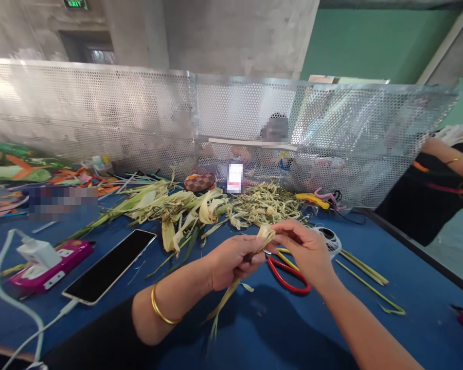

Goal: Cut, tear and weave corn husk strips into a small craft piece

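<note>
My left hand point(231, 262) is closed around a small bundle of pale yellow-green leaf strips point(263, 236), whose loose ends hang down toward the blue table point(278, 334). My right hand point(303, 246) pinches the folded top of the same bundle. A gold bangle sits on my left wrist. Red-handled scissors point(287, 277) lie on the table just under my right hand.
A heap of leaf strips and trimmings point(200, 205) lies behind my hands. A black phone point(110, 264), a pink power bank with a white charger point(46, 262) and cable lie at left. A perforated metal screen point(231, 118) bounds the far edge. Another person's arm point(447, 159) shows at right.
</note>
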### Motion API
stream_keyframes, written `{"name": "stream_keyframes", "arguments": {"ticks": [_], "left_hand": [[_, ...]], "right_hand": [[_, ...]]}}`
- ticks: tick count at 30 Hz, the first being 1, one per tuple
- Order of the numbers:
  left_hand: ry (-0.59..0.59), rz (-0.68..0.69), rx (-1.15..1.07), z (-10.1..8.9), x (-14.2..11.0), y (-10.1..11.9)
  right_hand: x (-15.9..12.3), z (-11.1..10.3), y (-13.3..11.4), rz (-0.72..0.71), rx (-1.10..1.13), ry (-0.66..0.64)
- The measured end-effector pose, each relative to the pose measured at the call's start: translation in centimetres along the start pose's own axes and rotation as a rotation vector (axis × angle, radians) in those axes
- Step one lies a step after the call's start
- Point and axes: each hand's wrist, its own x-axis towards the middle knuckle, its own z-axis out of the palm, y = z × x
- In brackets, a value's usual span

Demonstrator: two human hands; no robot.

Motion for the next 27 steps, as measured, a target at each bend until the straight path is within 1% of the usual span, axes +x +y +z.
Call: {"name": "stream_keyframes", "arguments": {"ticks": [4,9,13,15,20,24,27], "left_hand": [[-0.003,-0.023,-0.008,0.0,0.1,-0.1],[-0.016,-0.028,-0.013,0.2,0.1,-0.3],[0.007,-0.068,-0.001,0.5,0.0,-0.2],[0.019,-0.072,0.001,0.6,0.0,-0.2],[0.029,-0.066,0.031,1.0,-0.2,-0.1],[0.029,-0.072,0.086,1.2,-0.3,-0.3],[0.049,-0.081,0.076,1.1,-0.3,-0.3]], "right_hand": [[0.0,0.0,-0.2,-0.049,-0.011,0.000],[0.0,-0.2,-0.2,-0.117,-0.083,-0.003],[0.2,-0.3,0.1,-0.155,-0.096,-0.029],[0.2,-0.4,0.1,-0.129,-0.081,-0.045],[0.0,-0.4,-0.2,0.015,-0.020,-0.131],[0.0,-0.2,-0.3,0.038,-0.024,-0.123],[0.0,0.0,-0.2,0.047,0.000,-0.101]]}}
